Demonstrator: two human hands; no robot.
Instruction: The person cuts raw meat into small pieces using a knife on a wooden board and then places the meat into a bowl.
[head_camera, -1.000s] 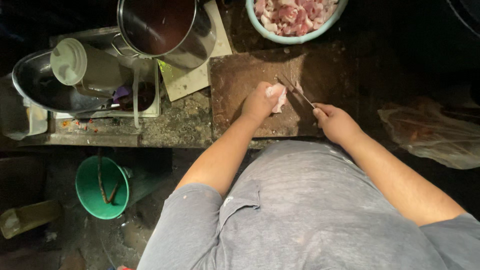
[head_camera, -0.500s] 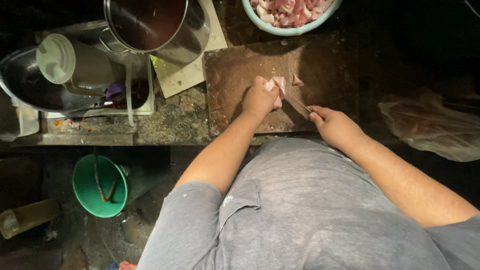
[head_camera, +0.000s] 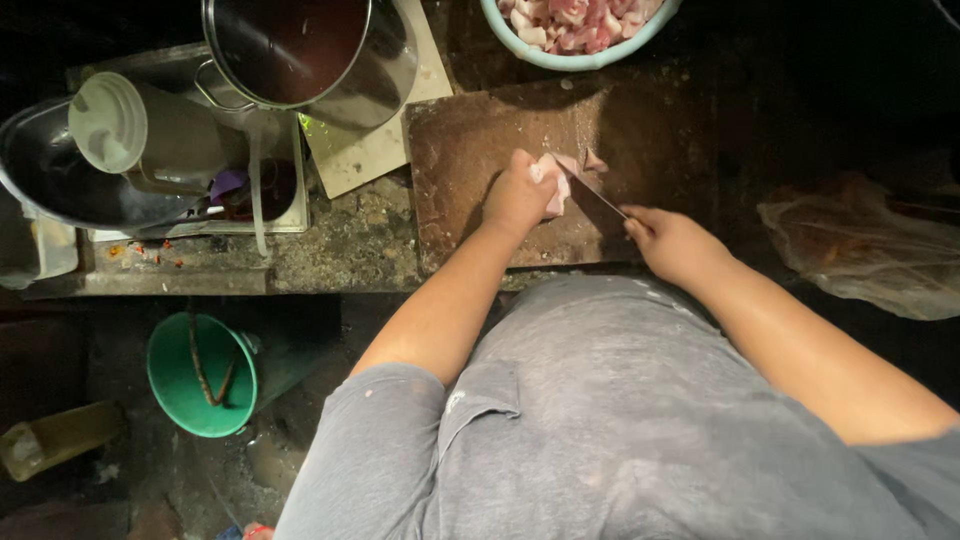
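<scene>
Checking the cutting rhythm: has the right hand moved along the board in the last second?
Yes. The right hand slid toward the near edge of the cutting board, drawing the knife back.

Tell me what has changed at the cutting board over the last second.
The knife in the right hand has come down from a raised angle onto the piece of meat. The left hand still pins that piece. Cutting board, bowl of meat and pot kept their places.

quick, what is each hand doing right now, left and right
Left hand: closed on a piece of raw meat, pinning it to the cutting board.
Right hand: grip closed on a knife.
</scene>
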